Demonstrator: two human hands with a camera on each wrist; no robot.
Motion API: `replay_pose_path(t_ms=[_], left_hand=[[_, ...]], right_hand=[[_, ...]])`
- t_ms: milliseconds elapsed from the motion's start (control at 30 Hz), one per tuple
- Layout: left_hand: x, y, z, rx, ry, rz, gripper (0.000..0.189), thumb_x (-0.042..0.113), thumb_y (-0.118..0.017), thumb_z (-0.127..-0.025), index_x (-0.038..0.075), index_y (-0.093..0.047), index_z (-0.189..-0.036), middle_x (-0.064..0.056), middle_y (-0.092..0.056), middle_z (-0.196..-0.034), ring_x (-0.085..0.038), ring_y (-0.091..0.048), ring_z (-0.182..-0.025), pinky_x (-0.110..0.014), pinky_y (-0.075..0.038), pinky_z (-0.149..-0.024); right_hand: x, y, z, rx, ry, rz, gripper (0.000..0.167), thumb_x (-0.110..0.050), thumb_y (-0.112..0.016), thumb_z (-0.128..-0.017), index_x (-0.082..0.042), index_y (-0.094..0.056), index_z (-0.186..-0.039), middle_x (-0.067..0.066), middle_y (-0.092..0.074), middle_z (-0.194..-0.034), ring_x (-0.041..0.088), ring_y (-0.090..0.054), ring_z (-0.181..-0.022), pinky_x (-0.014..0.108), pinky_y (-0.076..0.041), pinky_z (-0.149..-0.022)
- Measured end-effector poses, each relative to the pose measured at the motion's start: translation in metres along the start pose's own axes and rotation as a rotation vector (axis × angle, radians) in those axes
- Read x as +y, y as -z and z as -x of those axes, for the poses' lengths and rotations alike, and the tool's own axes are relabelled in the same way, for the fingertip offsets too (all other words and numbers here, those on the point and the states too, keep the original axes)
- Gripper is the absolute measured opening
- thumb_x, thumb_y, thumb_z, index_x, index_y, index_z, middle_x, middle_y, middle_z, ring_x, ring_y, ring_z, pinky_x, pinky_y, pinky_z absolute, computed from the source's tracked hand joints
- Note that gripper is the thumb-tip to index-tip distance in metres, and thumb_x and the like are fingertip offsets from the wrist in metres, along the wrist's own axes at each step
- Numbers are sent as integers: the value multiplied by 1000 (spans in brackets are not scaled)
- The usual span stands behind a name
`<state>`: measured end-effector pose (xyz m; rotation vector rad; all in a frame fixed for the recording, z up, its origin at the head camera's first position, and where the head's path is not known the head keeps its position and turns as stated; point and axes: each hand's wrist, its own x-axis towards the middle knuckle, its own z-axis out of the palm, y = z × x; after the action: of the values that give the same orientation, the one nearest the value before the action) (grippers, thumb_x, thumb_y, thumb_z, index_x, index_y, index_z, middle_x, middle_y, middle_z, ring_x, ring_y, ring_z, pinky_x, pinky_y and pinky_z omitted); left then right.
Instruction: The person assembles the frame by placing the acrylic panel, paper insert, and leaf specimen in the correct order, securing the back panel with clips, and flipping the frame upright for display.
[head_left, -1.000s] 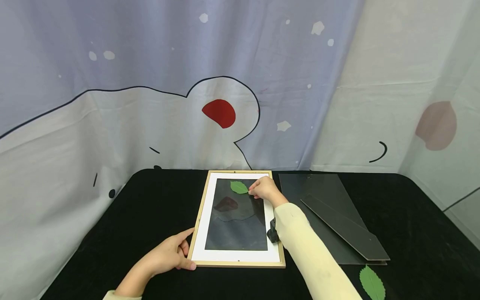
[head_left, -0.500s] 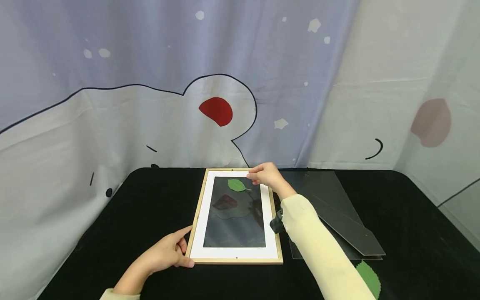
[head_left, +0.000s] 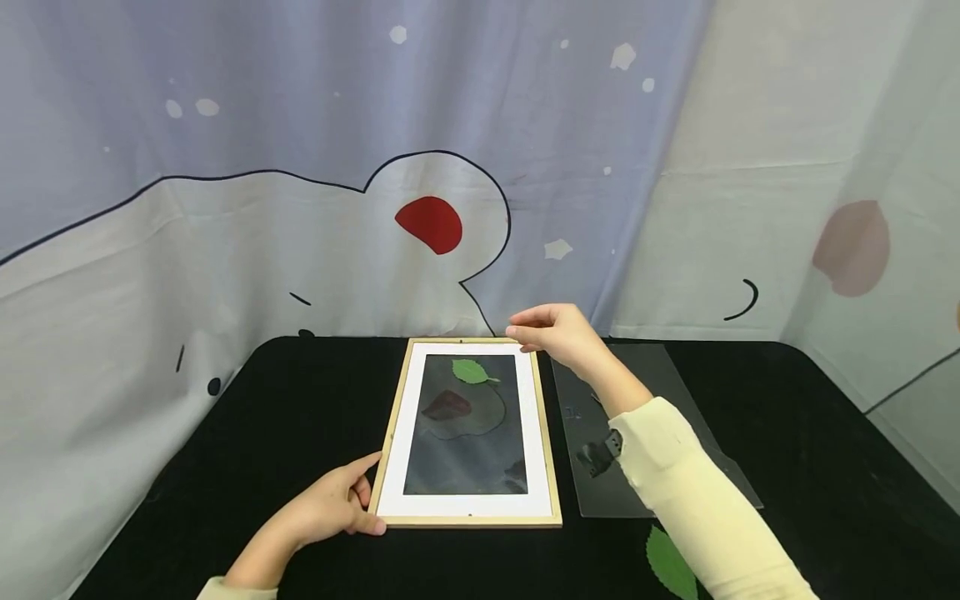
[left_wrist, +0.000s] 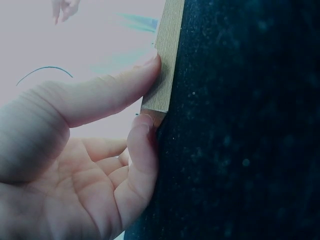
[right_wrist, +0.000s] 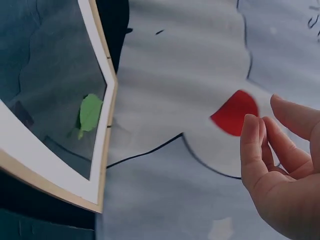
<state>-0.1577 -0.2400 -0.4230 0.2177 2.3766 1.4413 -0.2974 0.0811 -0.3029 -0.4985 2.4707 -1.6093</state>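
A wooden picture frame (head_left: 467,526) with a white mat and a dark glossy pane lies flat on the black-covered table. One green leaf (head_left: 470,372) rests on the pane near its far edge, its stem pointing right. My left hand (head_left: 330,510) holds the near left corner of the frame; in the left wrist view the thumb and a finger bear on that corner. Above the frame's far right corner hovers my right hand (head_left: 564,337), its fingers loosely bent with nothing between them. In the right wrist view the right hand (right_wrist: 285,155) is apart from the leaf.
Dark flat boards (head_left: 600,492) lie right of the frame, partly hidden by my right forearm. A second green leaf (head_left: 670,562) is near the table's front, partly under the sleeve. A patterned curtain (head_left: 300,250) hangs behind the table.
My right hand has let go of the leaf's stem and risen up and to the right. The leaf stays on the pane. My left hand keeps its place at the corner.
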Motion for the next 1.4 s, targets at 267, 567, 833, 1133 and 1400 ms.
replay_pose_path(t_ms=[267, 567, 833, 1133, 1400], left_hand=[[-2, -1, -2, 4, 5, -10, 100, -1, -84, -65, -11, -26, -145, -9, -47, -79, -15, -45, -54, -27, -43, -51], [-2, 2, -4, 3, 2, -8, 100, -1, -84, -65, -11, -25, -146, -8, -47, -79, -14, -43, -54, -27, -43, -51], [-2, 1, -4, 5, 5, -10, 101, -1, -84, -65, -12, -25, -145, -9, -47, -80, -14, -44, -54, -27, -43, -51], [-2, 2, -3, 2, 4, -9, 101, -1, -84, -65, -12, -25, -146, -9, -46, -80, -15, -45, -55, -27, -43, -51], [-4, 3, -1, 14, 4, -28, 100, 0, -84, -65, -12, -26, -145, -9, -48, -80, -17, -47, -57, -27, -43, -52]], right_hand=[[-11, 19, 47, 10, 94, 93, 32, -18, -70, -88, 1, -68, -114, 11, -71, -99, 18, -68, -80, 35, -53, -82], [-9, 41, 102, 52, 175, 157, 26, -15, -72, -86, 0, -69, -108, 7, -69, -87, 13, -65, -77, 28, -55, -72], [4, 61, 146, 75, 182, 202, 23, -14, -72, -87, -3, -70, -107, 3, -67, -94, 9, -64, -79, 25, -54, -69], [32, 73, 187, 111, 217, 244, 21, -5, -71, -86, -7, -69, -106, -6, -67, -97, 8, -63, -81, 19, -52, -68], [50, 81, 218, 163, 140, 295, 21, -5, -71, -86, -10, -70, -107, -8, -67, -97, 8, -64, -78, 22, -52, -63]])
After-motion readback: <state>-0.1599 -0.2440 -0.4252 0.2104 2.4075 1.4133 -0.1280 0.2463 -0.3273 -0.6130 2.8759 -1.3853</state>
